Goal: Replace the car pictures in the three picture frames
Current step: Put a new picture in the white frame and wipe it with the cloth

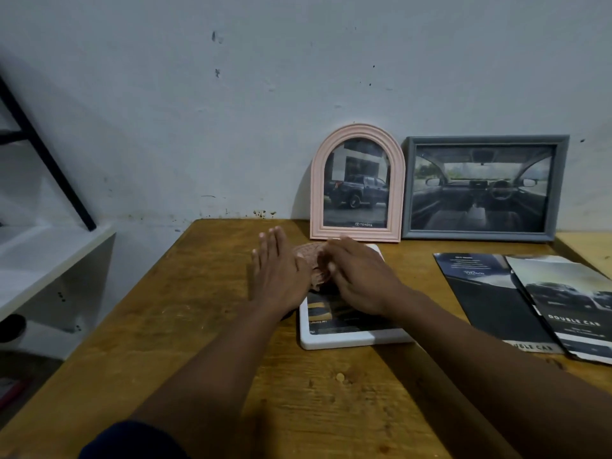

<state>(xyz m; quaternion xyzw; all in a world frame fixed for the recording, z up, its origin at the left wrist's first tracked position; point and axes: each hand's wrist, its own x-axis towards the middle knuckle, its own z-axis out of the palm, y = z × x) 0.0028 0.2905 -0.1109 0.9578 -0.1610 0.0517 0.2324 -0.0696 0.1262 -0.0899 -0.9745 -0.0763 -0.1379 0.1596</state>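
Lying flat near the table's far edge, white frame under both hands. Left hand open, fingers straight, at its left edge; right hand spread over it, gripping nothing visible. Pink frame, grey frame upright behind.

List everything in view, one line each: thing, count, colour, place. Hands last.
Arched picture frame: 1, pink, upright against the wall, holds a truck picture.
Rectangular picture frame: 1, grey, upright right of the pink one, holds a car-interior picture.
Flat picture frame: 1, white, lying on the table under the hands.
Car brochures: 2, dark, overlapping at the table's right.
Table: 1, brown wood.
Shelf unit: 1, white, left.
Left hand: flat, beside the white frame.
Right hand: over the white frame.
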